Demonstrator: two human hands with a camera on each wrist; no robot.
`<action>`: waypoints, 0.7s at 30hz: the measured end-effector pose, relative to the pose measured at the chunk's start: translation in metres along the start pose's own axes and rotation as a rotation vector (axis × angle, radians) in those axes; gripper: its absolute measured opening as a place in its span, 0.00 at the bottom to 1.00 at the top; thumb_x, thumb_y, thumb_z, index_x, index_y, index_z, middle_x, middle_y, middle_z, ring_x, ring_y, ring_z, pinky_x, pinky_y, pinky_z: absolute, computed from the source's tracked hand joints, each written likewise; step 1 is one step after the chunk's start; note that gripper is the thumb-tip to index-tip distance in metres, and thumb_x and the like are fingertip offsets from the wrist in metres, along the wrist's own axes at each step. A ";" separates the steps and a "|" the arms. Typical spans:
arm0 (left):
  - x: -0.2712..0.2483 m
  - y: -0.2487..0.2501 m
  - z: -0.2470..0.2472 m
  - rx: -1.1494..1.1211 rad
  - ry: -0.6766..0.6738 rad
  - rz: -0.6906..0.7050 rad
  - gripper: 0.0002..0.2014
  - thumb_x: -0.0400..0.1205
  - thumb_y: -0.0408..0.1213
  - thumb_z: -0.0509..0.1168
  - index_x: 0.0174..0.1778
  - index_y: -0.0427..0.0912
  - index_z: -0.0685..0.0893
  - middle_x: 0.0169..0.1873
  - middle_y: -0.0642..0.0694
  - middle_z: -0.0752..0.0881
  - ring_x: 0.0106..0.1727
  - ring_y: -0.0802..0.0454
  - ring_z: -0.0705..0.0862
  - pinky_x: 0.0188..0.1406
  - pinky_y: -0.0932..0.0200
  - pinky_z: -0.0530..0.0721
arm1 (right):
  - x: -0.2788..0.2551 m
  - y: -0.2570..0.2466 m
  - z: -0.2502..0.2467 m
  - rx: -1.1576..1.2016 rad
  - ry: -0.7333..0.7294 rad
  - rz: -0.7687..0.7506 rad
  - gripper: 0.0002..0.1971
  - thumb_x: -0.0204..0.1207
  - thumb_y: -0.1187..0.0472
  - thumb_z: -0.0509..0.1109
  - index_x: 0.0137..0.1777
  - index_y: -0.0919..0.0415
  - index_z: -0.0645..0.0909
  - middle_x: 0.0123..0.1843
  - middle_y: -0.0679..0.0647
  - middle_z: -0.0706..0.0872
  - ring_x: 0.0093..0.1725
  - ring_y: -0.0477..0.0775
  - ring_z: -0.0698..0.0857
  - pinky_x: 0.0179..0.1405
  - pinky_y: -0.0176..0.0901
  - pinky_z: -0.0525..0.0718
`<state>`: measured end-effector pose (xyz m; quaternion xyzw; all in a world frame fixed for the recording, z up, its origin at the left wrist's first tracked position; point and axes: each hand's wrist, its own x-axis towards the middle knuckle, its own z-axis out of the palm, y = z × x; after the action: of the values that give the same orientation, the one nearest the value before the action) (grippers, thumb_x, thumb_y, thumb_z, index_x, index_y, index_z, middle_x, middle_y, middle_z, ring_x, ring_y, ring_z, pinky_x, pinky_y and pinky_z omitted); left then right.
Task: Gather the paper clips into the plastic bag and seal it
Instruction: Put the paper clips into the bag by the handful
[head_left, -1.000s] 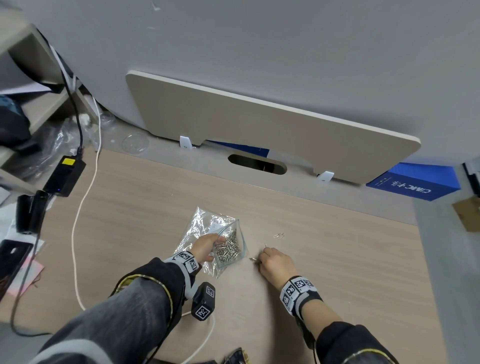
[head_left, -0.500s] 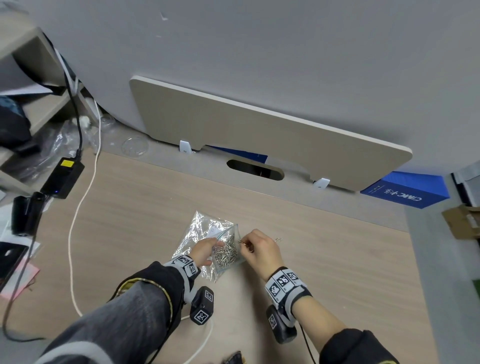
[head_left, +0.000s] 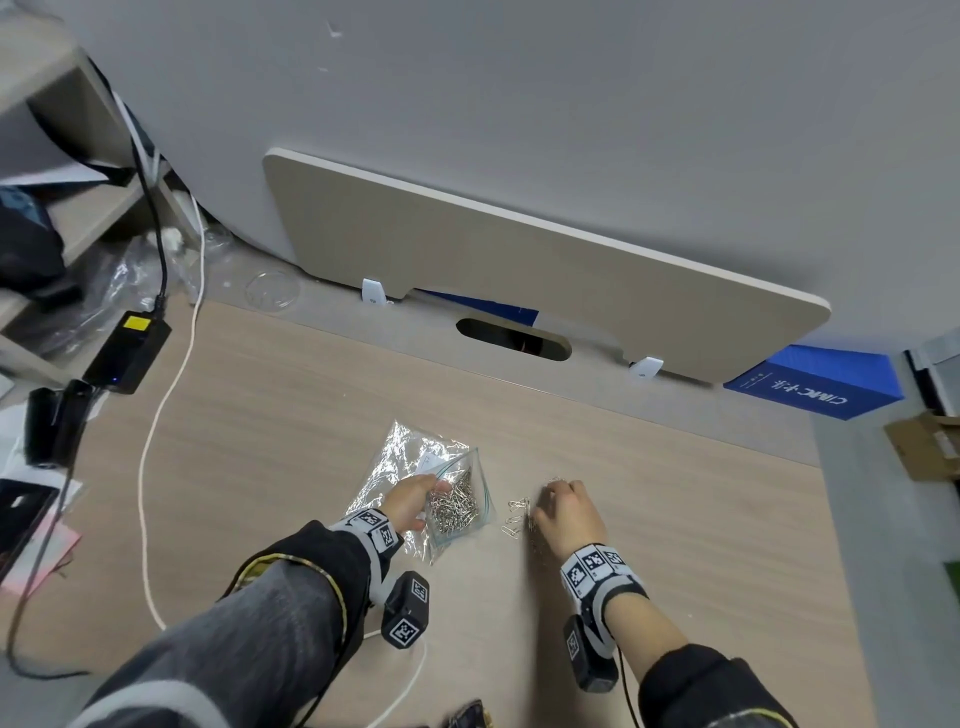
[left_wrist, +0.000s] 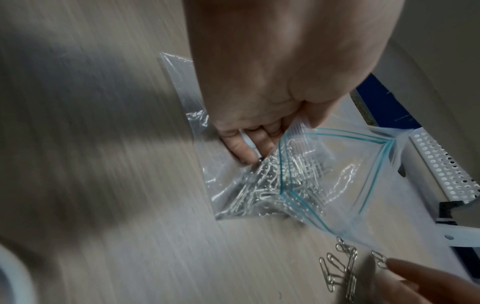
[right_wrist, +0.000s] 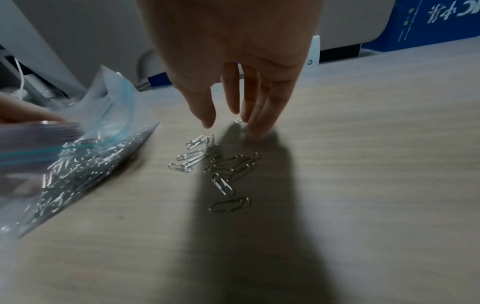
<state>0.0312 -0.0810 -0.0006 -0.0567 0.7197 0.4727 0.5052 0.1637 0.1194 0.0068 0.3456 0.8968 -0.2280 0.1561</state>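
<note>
- My right-hand fingers (right_wrist: 255, 115) are extended and relaxed, tips on the table (head_left: 675, 519) beside the loose paper clips (right_wrist: 218, 164); they grasp nothing.
- My left hand (head_left: 410, 501) pinches one lip of the plastic bag (left_wrist: 298, 181), holding its blue-striped mouth open.
- Change: half a second ago my right hand (head_left: 569, 514) was at the bag mouth. It has now moved back right to the loose clips. One second ago it was also out on the table, pinching at a clip.
- Meaning: this looks like one more pick-and-drop cycle. Most clips already lie inside the bag; a small cluster remains just beside it, so gathering is near its end and sealing is not yet begun.
- Surface: light wood-grain table, flat; thin clips may need sliding or pinching to lift.
- Room: grey wall behind, a beige panel (head_left: 519, 270) leaning there, a blue box (head_left: 815, 384) at right, cables and a black adapter (head_left: 127, 351) at left.
</note>
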 end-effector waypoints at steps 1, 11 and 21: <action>0.001 -0.001 0.000 0.000 0.001 0.000 0.17 0.87 0.40 0.51 0.62 0.41 0.83 0.73 0.44 0.75 0.73 0.44 0.71 0.63 0.48 0.78 | 0.000 0.001 0.004 -0.006 -0.027 0.007 0.23 0.74 0.48 0.71 0.65 0.58 0.76 0.63 0.56 0.76 0.60 0.62 0.81 0.58 0.50 0.82; 0.006 -0.004 -0.001 0.006 -0.005 0.015 0.16 0.87 0.39 0.51 0.57 0.44 0.84 0.71 0.44 0.76 0.64 0.48 0.74 0.60 0.49 0.78 | -0.007 -0.008 0.017 -0.144 -0.065 -0.200 0.32 0.66 0.45 0.77 0.68 0.54 0.73 0.65 0.52 0.72 0.65 0.58 0.74 0.55 0.51 0.82; 0.008 -0.005 0.001 -0.026 0.002 0.009 0.16 0.87 0.40 0.51 0.53 0.46 0.85 0.69 0.46 0.78 0.64 0.47 0.75 0.61 0.48 0.79 | -0.001 -0.009 0.012 -0.352 -0.079 -0.463 0.17 0.75 0.55 0.69 0.62 0.60 0.79 0.63 0.55 0.77 0.63 0.60 0.76 0.49 0.52 0.82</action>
<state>0.0306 -0.0797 -0.0098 -0.0605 0.7145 0.4842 0.5014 0.1598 0.1066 -0.0003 0.0900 0.9708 -0.1118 0.1924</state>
